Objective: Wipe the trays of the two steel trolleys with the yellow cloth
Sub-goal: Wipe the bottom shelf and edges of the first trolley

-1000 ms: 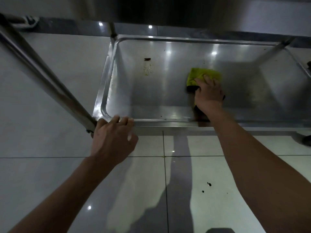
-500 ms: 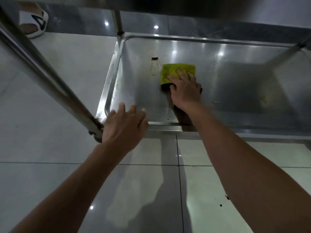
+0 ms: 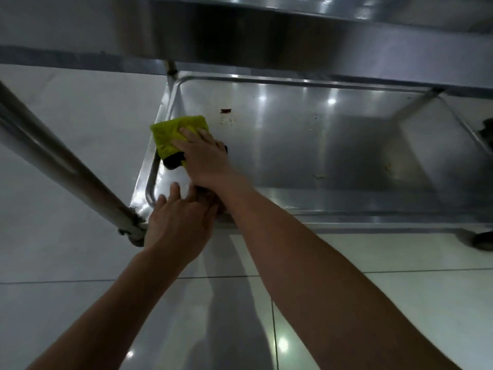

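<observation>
The bottom steel tray [image 3: 306,145] of a trolley lies low near the floor. On its left end lies the folded yellow cloth [image 3: 173,133], pressed flat under the straight fingers of my right hand [image 3: 205,158]. My left hand [image 3: 177,222] rests with spread fingers on the tray's near left corner rim, beside the trolley's upright post. A small dark red scrap [image 3: 226,110] and faint specks lie on the tray just right of the cloth.
The trolley's upper tray [image 3: 266,36] overhangs across the top. A slanted steel post [image 3: 61,166] runs from the left edge down to the corner. A castor wheel [image 3: 484,240] shows at the right. Glossy white floor tiles [image 3: 66,263] surround the trolley.
My right hand has slid the cloth leftward across the tray to its left end. My left hand stayed at the near left corner, now closer to the right wrist.
</observation>
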